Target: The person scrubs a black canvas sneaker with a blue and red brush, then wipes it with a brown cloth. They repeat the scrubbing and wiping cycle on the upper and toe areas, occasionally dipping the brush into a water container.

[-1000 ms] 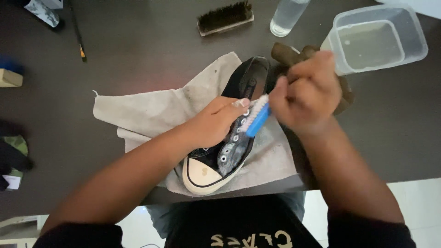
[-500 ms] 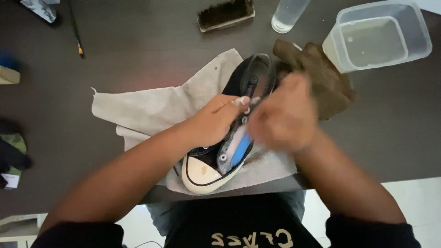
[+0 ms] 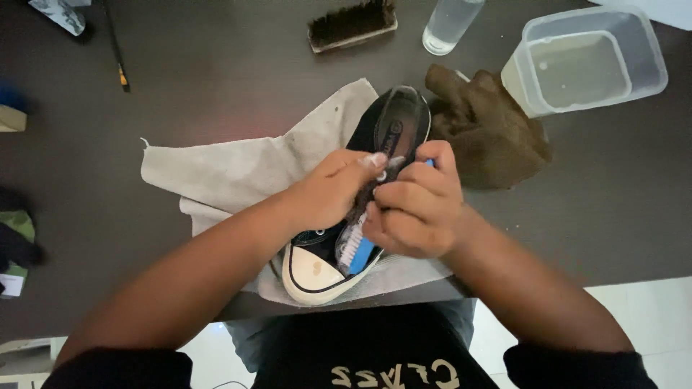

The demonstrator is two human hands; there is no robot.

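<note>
A black canvas sneaker point(image 3: 393, 122) with a white toe cap lies on a grey cloth point(image 3: 238, 169) on the dark table, toe towards me. My left hand point(image 3: 331, 191) presses on the shoe's laced middle and holds it still. My right hand point(image 3: 414, 205) grips a blue-handled brush point(image 3: 357, 248) whose white bristles rest against the side of the shoe near the toe. The laces are mostly hidden under both hands.
A crumpled brown rag point(image 3: 490, 130) lies right of the shoe. Behind it stand a clear plastic tub of water point(image 3: 587, 61) and a clear bottle point(image 3: 447, 25). A dark-bristled wooden brush point(image 3: 353, 23) lies at the back. The table's near edge runs just below the shoe.
My right hand has come down along the shoe with the brush, from near the upper laces to the toe end. The left hand and shoe have stayed put.
</note>
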